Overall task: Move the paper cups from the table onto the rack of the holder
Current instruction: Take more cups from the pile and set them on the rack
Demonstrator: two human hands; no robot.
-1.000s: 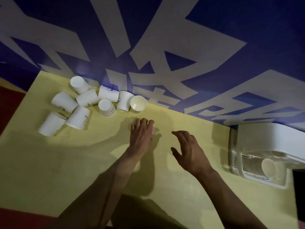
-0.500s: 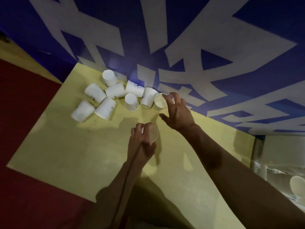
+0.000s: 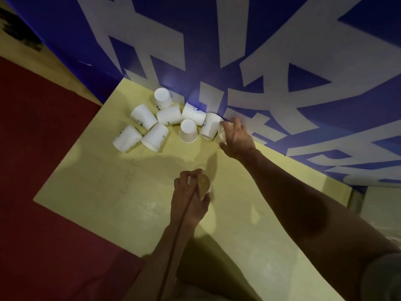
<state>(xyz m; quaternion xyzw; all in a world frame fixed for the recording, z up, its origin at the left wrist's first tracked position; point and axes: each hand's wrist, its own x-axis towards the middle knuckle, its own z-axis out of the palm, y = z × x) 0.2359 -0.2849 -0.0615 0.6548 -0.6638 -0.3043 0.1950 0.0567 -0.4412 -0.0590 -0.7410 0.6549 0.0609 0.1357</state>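
Observation:
Several white paper cups (image 3: 188,131) lie and stand in a cluster at the far left of the yellow table (image 3: 91,183), close to the blue wall. My left hand (image 3: 189,198) grips one paper cup (image 3: 205,186) above the table's middle, its mouth turned toward me. My right hand (image 3: 237,137) reaches to the cluster's right end, its fingers curled around the rim of a cup (image 3: 223,132) that is mostly hidden behind them. The holder shows only as a pale sliver (image 3: 358,200) at the right edge.
A blue wall with large white characters (image 3: 249,83) runs right behind the cups. Red floor (image 3: 43,148) lies beyond the table's left and near edges. The table's left edge is close to the outermost cups.
My right hand has travelled from the table's middle to the rightmost cup of the cluster and closed on it. My left hand picked up a cup and drew it toward me. The view swung left.

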